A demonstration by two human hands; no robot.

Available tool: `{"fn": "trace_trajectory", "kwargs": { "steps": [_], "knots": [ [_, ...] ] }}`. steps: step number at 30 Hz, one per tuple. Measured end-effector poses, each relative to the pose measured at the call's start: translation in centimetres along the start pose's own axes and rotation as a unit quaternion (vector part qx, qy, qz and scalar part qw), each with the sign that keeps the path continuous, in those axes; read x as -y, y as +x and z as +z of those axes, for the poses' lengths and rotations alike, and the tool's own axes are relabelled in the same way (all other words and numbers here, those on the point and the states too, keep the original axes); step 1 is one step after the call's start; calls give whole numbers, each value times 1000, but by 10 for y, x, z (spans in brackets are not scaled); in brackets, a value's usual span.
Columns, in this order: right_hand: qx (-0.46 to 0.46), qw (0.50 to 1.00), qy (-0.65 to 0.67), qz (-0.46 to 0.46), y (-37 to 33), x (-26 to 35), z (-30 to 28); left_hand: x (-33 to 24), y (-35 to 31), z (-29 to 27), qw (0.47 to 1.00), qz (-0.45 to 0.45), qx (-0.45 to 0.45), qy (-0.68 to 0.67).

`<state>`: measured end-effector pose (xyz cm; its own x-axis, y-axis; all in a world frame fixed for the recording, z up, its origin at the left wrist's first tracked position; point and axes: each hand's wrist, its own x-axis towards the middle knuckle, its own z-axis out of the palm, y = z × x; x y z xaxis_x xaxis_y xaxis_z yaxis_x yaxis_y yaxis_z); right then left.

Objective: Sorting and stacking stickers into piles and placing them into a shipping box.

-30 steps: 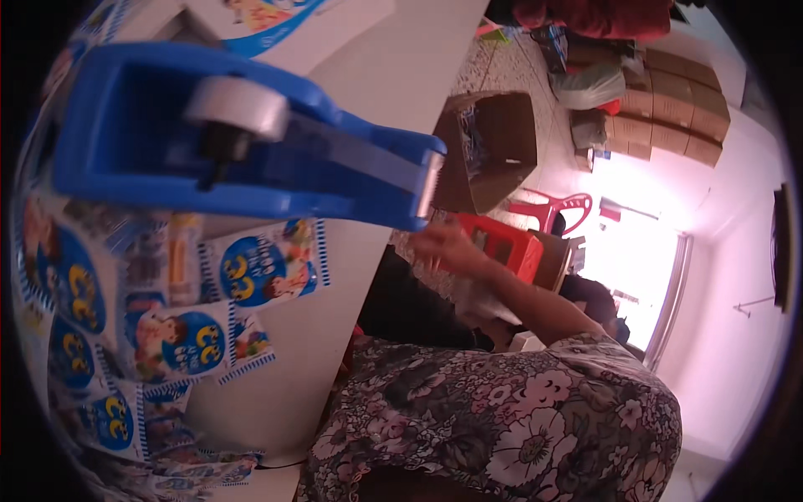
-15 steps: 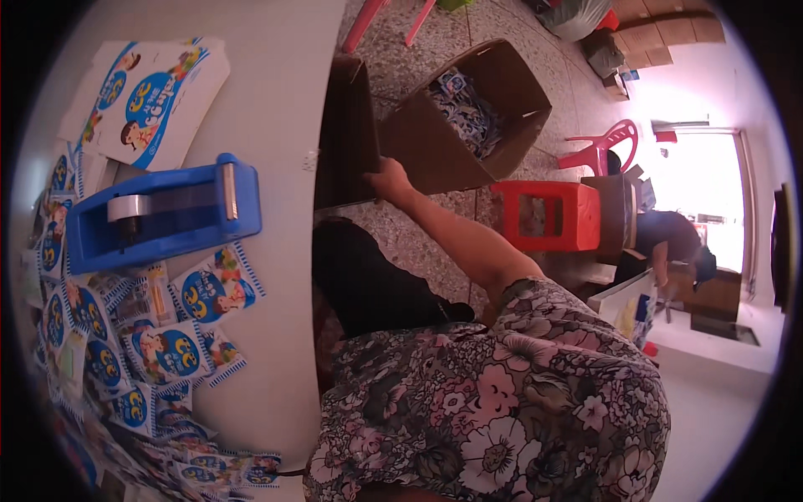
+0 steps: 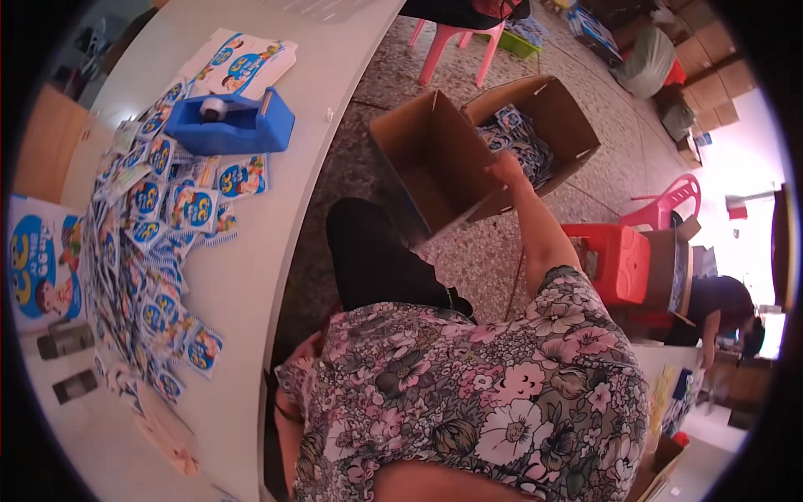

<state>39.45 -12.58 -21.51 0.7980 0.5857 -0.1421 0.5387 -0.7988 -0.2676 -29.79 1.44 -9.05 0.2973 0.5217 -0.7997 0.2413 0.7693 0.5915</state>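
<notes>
A cardboard box (image 3: 410,134) is held between the desk (image 3: 242,251) and a second box (image 3: 562,109) of packets (image 3: 534,151) by the right hand (image 3: 507,170), its fingers closed on the rim (the left is unseen), and a steady grip seems needed.

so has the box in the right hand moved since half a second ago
Yes: judged against the table edge, the box in the right hand has shifted right, away from it.

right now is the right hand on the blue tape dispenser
No, the right hand grips the edge of a cardboard box, while the blue tape dispenser sits on the table.
</notes>
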Motion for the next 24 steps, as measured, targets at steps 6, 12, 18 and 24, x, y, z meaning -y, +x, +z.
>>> {"fn": "trace_trajectory", "kwargs": {
  "steps": [6,12,18,24],
  "knots": [
    [180,829,-427,-312,-48,-55,50,-138,-106,16,936,148,18,318],
    [201,974,24,-103,-77,22,-35,-312,-221,76,500,673,-193,510],
    [-86,955,50,-281,-7,268,-145,-370,-223,78,328,673,-229,622],
    [-109,744,42,-658,110,566,-152,-415,-167,13,390,665,-224,597]
  ]
}}
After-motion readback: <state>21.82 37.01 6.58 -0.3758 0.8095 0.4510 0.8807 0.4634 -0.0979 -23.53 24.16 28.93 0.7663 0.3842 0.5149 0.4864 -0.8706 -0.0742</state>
